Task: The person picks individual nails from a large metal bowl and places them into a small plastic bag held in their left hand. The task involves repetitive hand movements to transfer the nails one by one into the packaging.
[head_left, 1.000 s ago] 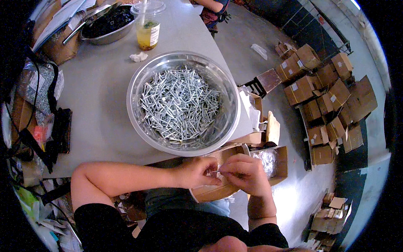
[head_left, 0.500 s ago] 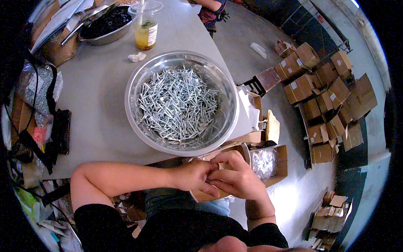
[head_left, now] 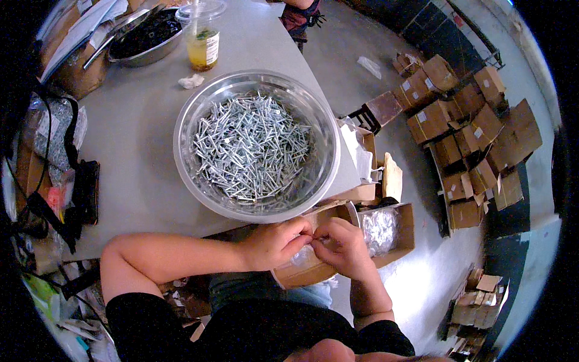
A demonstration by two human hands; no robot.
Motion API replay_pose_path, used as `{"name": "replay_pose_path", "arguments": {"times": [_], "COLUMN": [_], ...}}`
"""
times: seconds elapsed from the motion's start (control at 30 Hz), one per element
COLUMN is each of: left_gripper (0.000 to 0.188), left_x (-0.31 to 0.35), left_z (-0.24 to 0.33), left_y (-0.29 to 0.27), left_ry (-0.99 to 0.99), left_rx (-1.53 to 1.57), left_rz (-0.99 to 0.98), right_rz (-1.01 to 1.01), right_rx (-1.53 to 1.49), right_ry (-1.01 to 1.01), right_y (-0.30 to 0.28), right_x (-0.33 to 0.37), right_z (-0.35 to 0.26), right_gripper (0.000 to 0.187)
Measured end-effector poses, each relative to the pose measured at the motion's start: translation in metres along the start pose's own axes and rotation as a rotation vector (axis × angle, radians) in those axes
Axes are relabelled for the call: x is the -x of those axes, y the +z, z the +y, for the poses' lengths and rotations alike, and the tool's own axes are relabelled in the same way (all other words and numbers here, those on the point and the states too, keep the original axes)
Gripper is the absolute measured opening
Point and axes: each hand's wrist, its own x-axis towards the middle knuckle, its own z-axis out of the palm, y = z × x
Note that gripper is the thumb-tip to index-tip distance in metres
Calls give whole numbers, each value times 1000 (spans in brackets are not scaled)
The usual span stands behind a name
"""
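Head view: the left hand and the right hand meet over an open cardboard box, just off the near edge of the worktop. Thumb and forefinger of each hand are pressed together, and the two pairs of fingertips touch or nearly touch. Whatever is pinched there is too small to tell. Clear plastic film shows in the box below the fingers.

Right of that box, a carton holds a crinkled clear plastic bag. At the near right corner of the worktop stands a round, shiny basin, its rim overlapping the near edge from this angle; silver-coloured screws lie heaped inside it.

Beyond the basin are a crumpled white tissue and a lidded clear cup of yellow drink with a straw. Toward the far left corner sits a metal bowl with dark contents. Along the left edge lie a flat black object and a clear bag of small metal pieces.

Past the right edge, brown cartons are stacked near a dark stool; part of another person shows beyond the far right.
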Motion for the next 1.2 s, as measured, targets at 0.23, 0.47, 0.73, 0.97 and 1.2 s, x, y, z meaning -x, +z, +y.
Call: {"name": "replay_pose_path", "arguments": {"times": [0.23,0.47,0.73,0.97,1.2], "left_gripper": [10,13,14,16,22], "left_x": [3,1,0,0,1], "left_z": [-2,-7,-5,-9,-4], "left_y": [6,5,6,6,5], "left_ry": [-25,-235,-193,-201,-217], "left_rx": [101,319,188,147,58], "left_rz": [54,-19,-37,-75,-62], "right_rz": [-45,207,109,-317,-363], "right_rx": [-101,166,466,369,-18], "right_ry": [-66,234,315,123,282], "right_y": [-2,-33,-2,45,19], "right_x": [6,49,62,29,24], "right_z": [15,61,98,124,103], "right_gripper": [12,13,15,27,15]}}
